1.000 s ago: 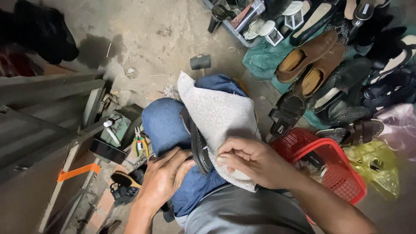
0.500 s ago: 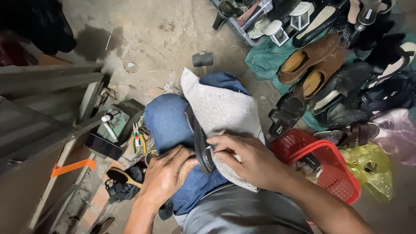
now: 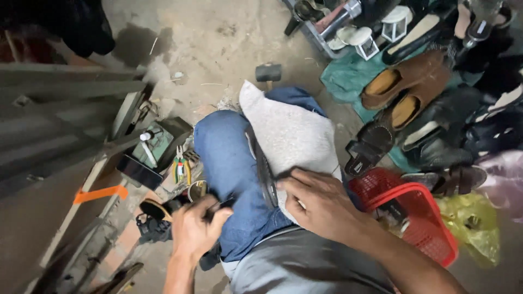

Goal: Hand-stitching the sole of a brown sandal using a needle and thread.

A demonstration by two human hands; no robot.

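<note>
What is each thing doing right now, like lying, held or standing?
Left hand: closed on a small dark tool, beside the knee.
Right hand: pressing down on the grey cloth.
Dark sole: lying between the knees, against the cloth.
Red basket: upright on the floor.
Brown shoes: lying side by side.
Hammer: lying on the floor.

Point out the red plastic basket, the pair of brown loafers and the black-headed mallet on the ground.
Red plastic basket (image 3: 436,228), head view: on its mesh side wall.
Pair of brown loafers (image 3: 419,71), head view: on the upper of the farther shoe.
Black-headed mallet (image 3: 268,72), head view: on its head.
</note>
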